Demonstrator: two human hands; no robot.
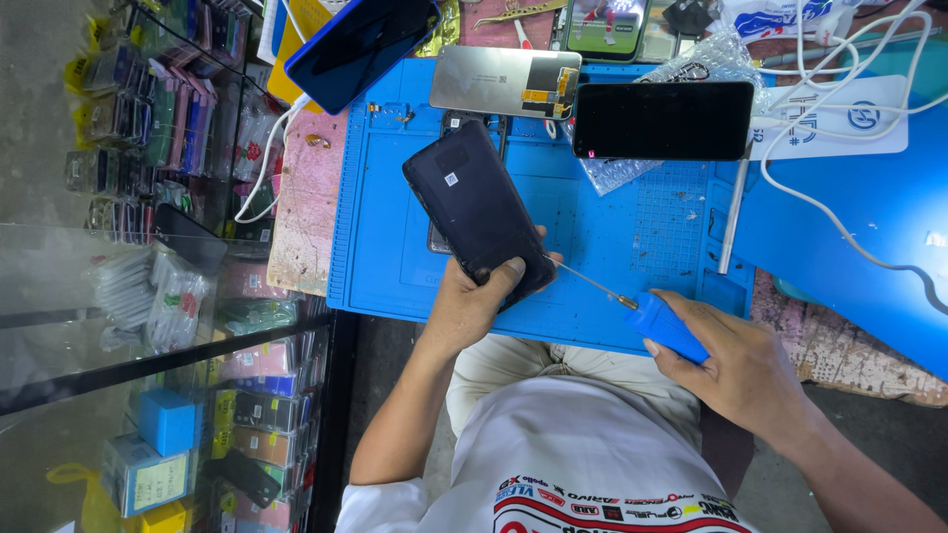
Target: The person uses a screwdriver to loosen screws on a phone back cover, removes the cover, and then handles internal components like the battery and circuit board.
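The left hand (472,296) grips the dark phone (479,212) by its near end, long axis running up-left away from the fingers, while the right hand (736,365) clasps a blue screwdriver (632,311) whose tip points left, touching the phone's lower edge.

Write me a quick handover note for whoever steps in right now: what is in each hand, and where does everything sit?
Left hand: holds the dark phone by its lower end, back up, above the blue mat.
Right hand: grips the blue-handled screwdriver, its thin tip at the phone's lower edge.
On the mat: a detached screen panel and a second black phone.
Done: cannot tell. Left: the phone's back looks still closed.
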